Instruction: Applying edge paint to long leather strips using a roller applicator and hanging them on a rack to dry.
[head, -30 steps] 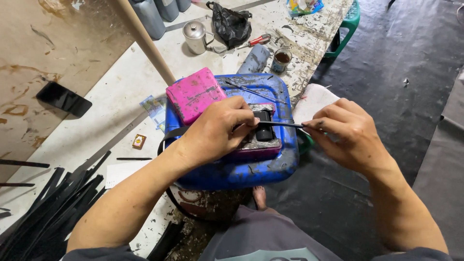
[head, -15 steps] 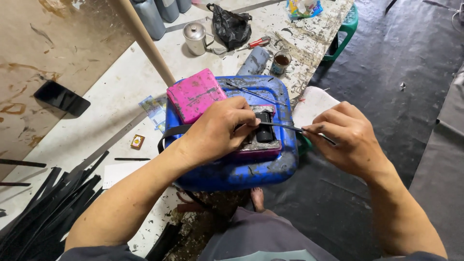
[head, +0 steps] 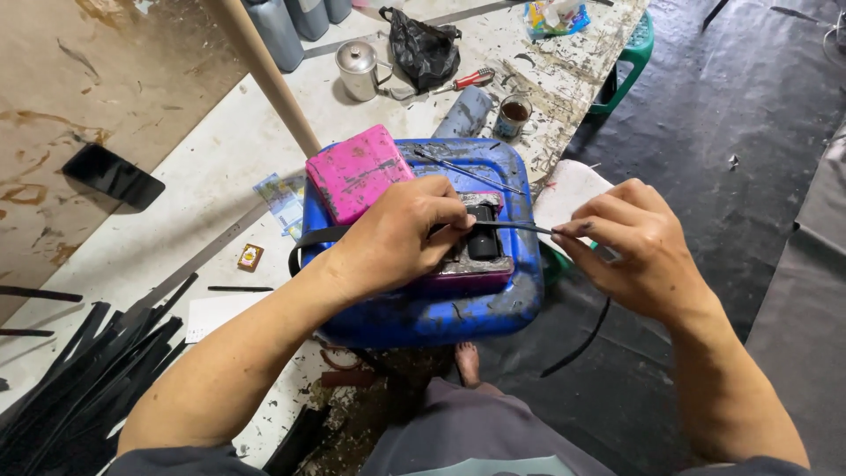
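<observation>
1. On top of the blue plastic can (head: 414, 313) that lies flat in front of me, my left hand (head: 401, 238) presses down with fingers curled over a black strip (head: 520, 227), pinning it against a small metal block (head: 483, 256).
2. My right hand (head: 639, 251) sits just off the can's right edge, thumb and forefinger pinched tight on the same strip, which runs taut between the two hands.
3. Past the right hand the strip hangs loose and curves down toward the dark floor (head: 740, 159).
4. Behind the left wrist the strip loops out to the left of the can as a black band.
5. A pink block (head: 357, 172) lies on the can's far left corner, just beside my left hand, tilted a little.
6. A thin metal rod (head: 467, 170) lies across the can's far side, near the pink block.
7. A white pad (head: 568, 189) rests at the can's right edge, partly behind my right fingers.
8. A pile of cut black strips (head: 79, 370) is spread at lower left, well apart from the hands.
9. Farther off on the spattered white board (head: 194, 176) stand a small metal pot (head: 359, 69), a black bag (head: 423, 48), a red-handled tool (head: 463, 81) and a small cup (head: 514, 115).
10. A wooden pole (head: 264, 70) slants across the board toward the can.
11. A bare foot (head: 467, 361) shows just under the can's near edge.
</observation>
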